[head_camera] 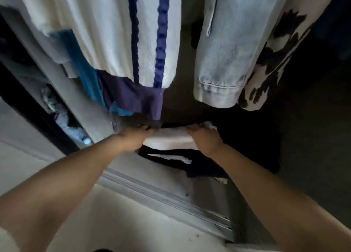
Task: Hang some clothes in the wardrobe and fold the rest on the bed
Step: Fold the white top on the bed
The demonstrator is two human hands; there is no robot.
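- Both bare arms reach from the lower corners of the frame toward its centre, into the wardrobe.
- The left hand sits just left of centre, its fingers curled over the left end of a white folded cloth; the fingertips blur into the dark behind them.
- The right hand sits just right of centre, fingers curled over the right end of the same cloth, gripping it.
- The white cloth lies between the two hands at the centre of the frame, low in the wardrobe.
- Just below it lies a dark garment with a white stripe, touching the cloth's lower edge.
- Whether the cloth rests on the dark garment or is lifted off it cannot be told.
- Across the top of the frame hang clothes: a white garment with two blue stripes at upper left and centre.
- A teal piece and a purple piece hang below and left of it, the purple hem ending just above the left hand.
- At upper right hang pale jeans, and beside them, further right, a white fabric with black patches.
- A sliding-door track runs diagonally across the lower centre, between the forearms.
- A pale floor fills the bottom of the frame.
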